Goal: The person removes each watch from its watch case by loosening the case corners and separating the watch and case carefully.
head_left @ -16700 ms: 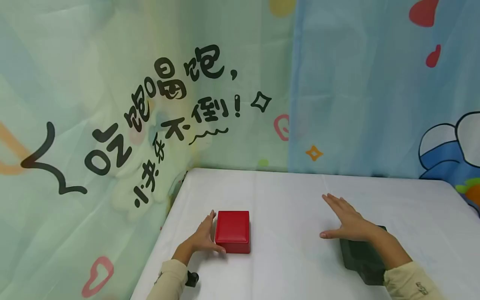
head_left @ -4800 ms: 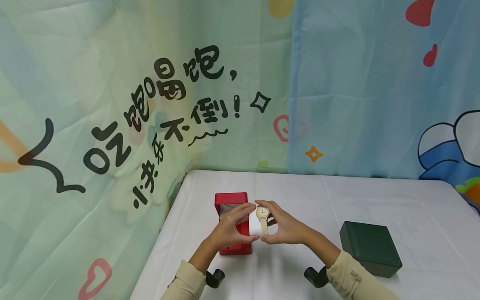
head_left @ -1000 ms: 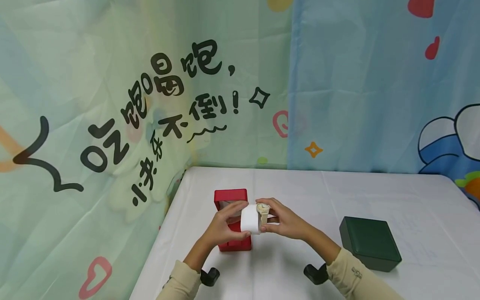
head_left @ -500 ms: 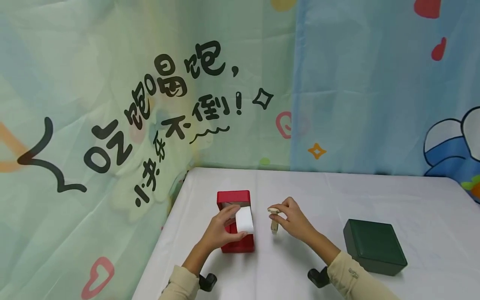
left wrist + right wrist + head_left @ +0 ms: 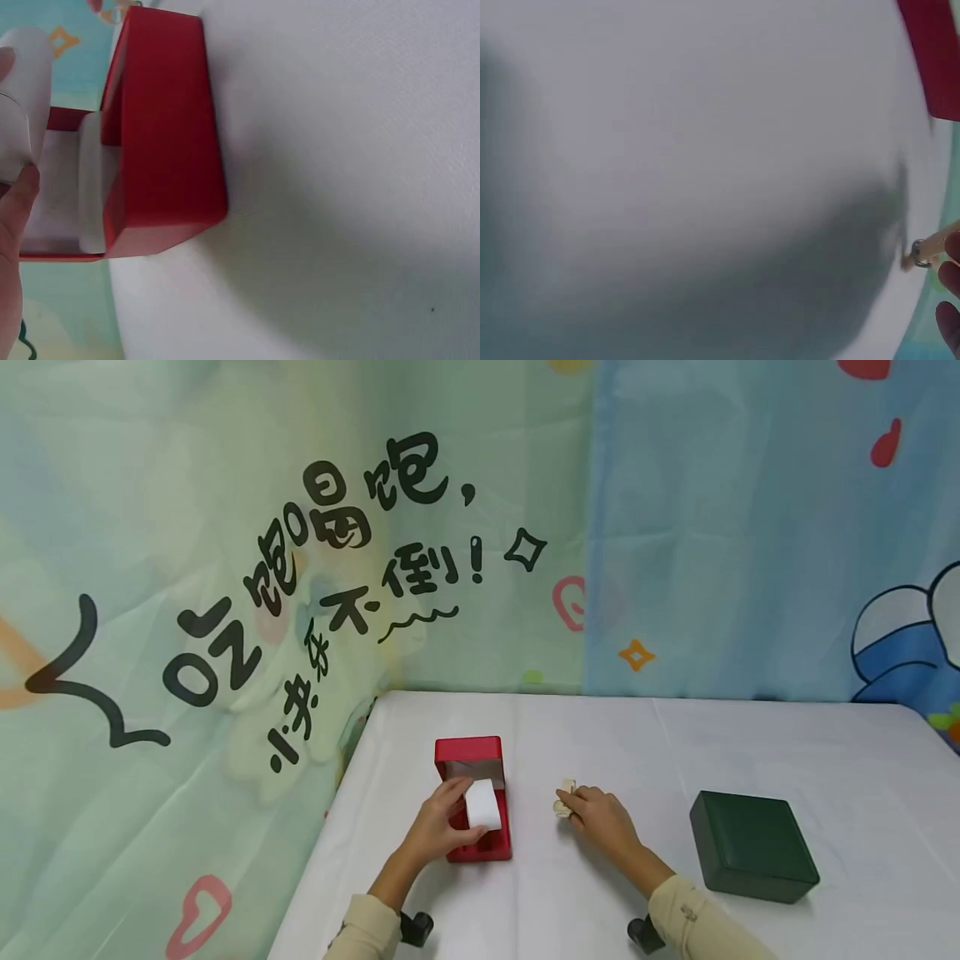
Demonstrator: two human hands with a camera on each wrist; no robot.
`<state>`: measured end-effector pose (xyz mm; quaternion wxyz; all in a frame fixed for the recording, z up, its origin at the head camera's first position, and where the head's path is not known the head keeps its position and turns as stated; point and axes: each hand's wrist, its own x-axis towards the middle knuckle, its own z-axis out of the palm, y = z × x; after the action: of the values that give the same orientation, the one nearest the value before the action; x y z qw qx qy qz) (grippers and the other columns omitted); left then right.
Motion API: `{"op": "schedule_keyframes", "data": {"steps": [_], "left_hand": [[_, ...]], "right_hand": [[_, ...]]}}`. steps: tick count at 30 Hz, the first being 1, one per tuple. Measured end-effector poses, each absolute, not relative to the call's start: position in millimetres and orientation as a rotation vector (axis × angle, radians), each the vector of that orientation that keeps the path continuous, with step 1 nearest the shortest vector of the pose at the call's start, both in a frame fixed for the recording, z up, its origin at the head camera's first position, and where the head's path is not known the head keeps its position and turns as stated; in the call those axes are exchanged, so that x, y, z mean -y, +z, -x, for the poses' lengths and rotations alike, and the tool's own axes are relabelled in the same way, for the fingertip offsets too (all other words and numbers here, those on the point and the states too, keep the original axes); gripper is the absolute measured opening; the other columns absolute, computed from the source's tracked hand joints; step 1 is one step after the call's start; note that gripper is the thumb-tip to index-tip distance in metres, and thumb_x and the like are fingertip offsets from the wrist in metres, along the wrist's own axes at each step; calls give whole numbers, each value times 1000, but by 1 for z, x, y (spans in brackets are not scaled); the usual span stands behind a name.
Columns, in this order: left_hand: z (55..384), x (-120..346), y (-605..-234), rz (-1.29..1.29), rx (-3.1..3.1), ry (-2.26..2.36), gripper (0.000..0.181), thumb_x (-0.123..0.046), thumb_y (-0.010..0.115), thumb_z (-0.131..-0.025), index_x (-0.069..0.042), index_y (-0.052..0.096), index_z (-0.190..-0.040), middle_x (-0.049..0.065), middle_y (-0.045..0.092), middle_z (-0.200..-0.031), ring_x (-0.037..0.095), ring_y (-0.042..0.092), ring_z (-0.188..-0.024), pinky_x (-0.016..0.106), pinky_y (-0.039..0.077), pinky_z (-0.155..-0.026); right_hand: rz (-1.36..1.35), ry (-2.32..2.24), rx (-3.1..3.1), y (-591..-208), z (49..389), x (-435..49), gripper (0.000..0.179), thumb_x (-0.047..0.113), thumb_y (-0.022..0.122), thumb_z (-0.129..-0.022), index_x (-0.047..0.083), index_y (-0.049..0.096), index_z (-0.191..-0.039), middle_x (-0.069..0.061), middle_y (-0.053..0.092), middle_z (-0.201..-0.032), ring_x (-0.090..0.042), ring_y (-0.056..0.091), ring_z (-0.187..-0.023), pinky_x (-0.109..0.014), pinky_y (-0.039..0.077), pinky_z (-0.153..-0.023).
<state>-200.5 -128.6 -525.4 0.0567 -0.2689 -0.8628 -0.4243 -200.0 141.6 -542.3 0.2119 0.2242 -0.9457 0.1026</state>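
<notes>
My left hand (image 5: 438, 823) holds a white watch cushion (image 5: 483, 805) between thumb and fingers, over the open red box (image 5: 480, 850). In the left wrist view the cushion (image 5: 30, 97) is above the box (image 5: 169, 127), whose pale lining shows. To the right of the box, my right hand (image 5: 607, 823) pinches a cream-strapped wristwatch (image 5: 564, 808), low over the white table. The right wrist view catches the strap's buckle end (image 5: 922, 253) at its right edge, by the fingertips; the dial is hidden there.
A closed dark green box (image 5: 753, 843) stands on the white tablecloth (image 5: 600, 735) at the right. A printed curtain (image 5: 480, 635) hangs behind the table and along its left side.
The watch has come off the white cushion. My right hand has carried it to the right and lowered it toward the table, while the left hand has brought the cushion over the red box.
</notes>
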Motion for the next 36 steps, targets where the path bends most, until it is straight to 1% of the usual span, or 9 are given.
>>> {"op": "schedule_keyframes", "data": {"steps": [4,8,11,13,17,20,25,29,36], "left_hand": [[202,128,-527,815,2618,-1263,66,-12,76,-72,7,46,-128,19,49,-123,30,51,-113,34,49,-88],[204,128,-528,811,2634,-1226,66,-13,75,-73,5,45,-129,17,49,-123,29,50,-113,35,49,-88],[204,127,-529,797,2644,-1213,66,-13,75,-72,4,47,-129,17,49,-123,29,50,-113,36,48,-89],[204,126,-529,797,2645,-1211,65,-13,76,-72,3,47,-129,18,49,-123,29,50,-113,37,48,-89],[203,125,-531,804,2645,-1211,65,-13,76,-72,3,48,-128,18,49,-123,29,50,-113,38,48,-90],[203,124,-534,827,2636,-1209,65,-13,76,-71,3,48,-128,19,49,-122,30,50,-112,39,48,-89],[202,120,-537,885,2596,-1194,65,-11,77,-70,5,49,-126,20,49,-120,31,51,-111,39,50,-86],[200,117,-535,921,2553,-1217,65,-10,77,-69,5,49,-126,20,49,-121,31,51,-111,39,50,-86],[200,113,-515,1010,2495,-1322,66,-9,75,-72,4,46,-129,20,45,-128,31,48,-118,36,48,-90]], "right_hand": [[-691,263,2693,-549,194,-142,30,13,71,-73,8,69,-103,-3,59,-79,-19,53,-69,-32,42,-57],[-740,220,2814,-547,189,-139,39,29,70,-75,11,66,-109,-2,55,-81,-16,49,-71,-28,38,-57],[-777,170,2833,-540,189,-136,43,34,69,-76,13,64,-113,-3,53,-83,-17,47,-74,-29,38,-58],[-782,162,2822,-532,190,-134,45,37,67,-78,13,62,-116,-5,55,-90,-20,51,-81,-32,42,-64],[-778,187,2781,-512,193,-131,51,38,63,-82,12,55,-125,-12,56,-112,-27,52,-106,-43,46,-79],[-796,217,2710,-499,195,-131,57,38,64,-81,10,51,-128,-15,53,-123,-30,49,-115,-46,46,-85],[-856,269,2609,-486,195,-132,63,38,67,-79,9,47,-131,-15,51,-128,-32,47,-119,-47,46,-86],[-928,366,2649,-477,194,-127,70,42,66,-78,8,43,-135,-13,46,-134,-32,42,-125,-48,43,-91],[-1027,533,2789,-474,200,-109,94,53,67,-73,1,28,-141,-15,35,-144,-33,31,-133,-51,37,-99]]}}
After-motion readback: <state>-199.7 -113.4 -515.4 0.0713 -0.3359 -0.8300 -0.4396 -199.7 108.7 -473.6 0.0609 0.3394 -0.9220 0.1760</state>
